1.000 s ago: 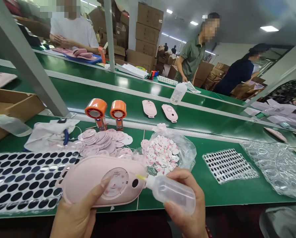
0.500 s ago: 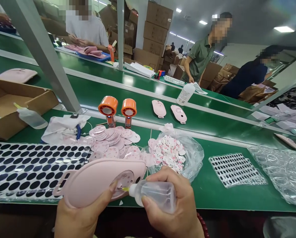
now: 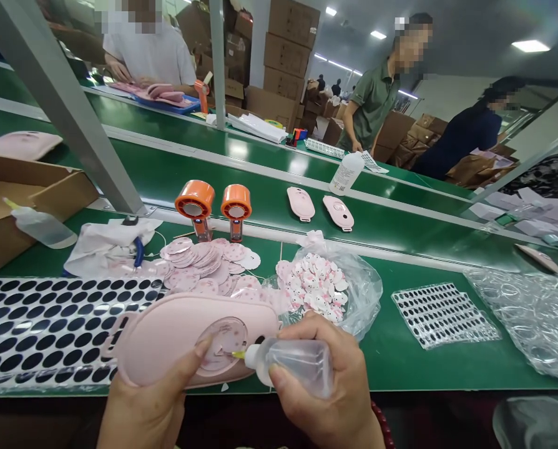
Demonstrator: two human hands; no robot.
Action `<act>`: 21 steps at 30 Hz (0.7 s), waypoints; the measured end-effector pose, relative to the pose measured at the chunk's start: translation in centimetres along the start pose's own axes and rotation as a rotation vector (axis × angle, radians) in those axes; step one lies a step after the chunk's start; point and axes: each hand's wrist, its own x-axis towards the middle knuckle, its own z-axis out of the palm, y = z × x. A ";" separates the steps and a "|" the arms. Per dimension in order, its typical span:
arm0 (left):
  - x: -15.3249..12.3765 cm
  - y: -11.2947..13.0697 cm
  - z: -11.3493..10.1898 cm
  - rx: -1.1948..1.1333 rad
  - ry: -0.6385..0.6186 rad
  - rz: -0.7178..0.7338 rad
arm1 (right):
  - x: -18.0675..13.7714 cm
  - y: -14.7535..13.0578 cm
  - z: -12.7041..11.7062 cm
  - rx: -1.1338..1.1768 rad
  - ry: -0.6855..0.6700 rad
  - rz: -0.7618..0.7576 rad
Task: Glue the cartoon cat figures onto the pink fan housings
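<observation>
Gripping a pale pink oval case (image 3: 166,340) in the left hand (image 3: 143,405), with the thumb (image 3: 192,362) pressing on its face and the other fingers out of view beneath it. Pinching a clear plastic squeeze bottle (image 3: 298,368) in the right hand (image 3: 326,399), holding its yellow nozzle (image 3: 238,355) at a round disc (image 3: 223,343) set into the case, just beside the left thumb. Lying beyond the left hand: a pile of pink round stickers (image 3: 199,265) and, further right, a plastic bag of small cartoon-face pieces (image 3: 309,287). Showing nothing clearly: any liquid leaving the nozzle, whether its tip is touching the disc, or the underside of the case.
</observation>
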 end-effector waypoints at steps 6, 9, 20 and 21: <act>0.4 0.0 1.5 -0.358 -0.022 -0.402 | -1.4 1.4 0.5 0.191 0.034 0.184; 0.3 0.3 2.0 -0.373 -0.013 -0.495 | -1.5 2.4 -0.2 0.344 0.110 0.292; 1.1 -0.9 2.1 -0.311 -0.137 -0.615 | -0.7 10.8 -12.8 -0.040 0.620 0.457; 1.4 -1.4 2.0 -0.309 -0.132 -0.596 | -0.8 12.2 -13.5 -0.145 0.646 0.465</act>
